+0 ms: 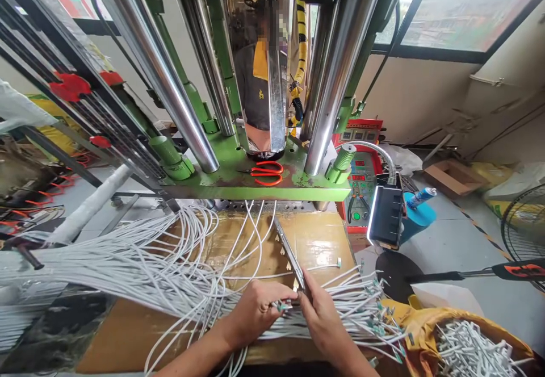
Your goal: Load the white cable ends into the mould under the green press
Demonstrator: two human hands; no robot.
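My left hand is closed in a pinch around a white cable near its end, where a small green-and-white connector shows between the fingers. The fingertips meet the near end of a long narrow metal bar. My right hand grips that bar, which slants up and away to the left. Small gold-coloured pieces stick out along its left edge. Beneath both hands runs a thick bundle of white cables, with green-tipped ends fanned out on the right. Several cables lead up under the green press plate.
A green press with steel columns stands ahead, carrying orange-handled scissors. Cardboard covers the worktop. At right are a lamp, a red control box, a fan and a yellow sack of white pieces.
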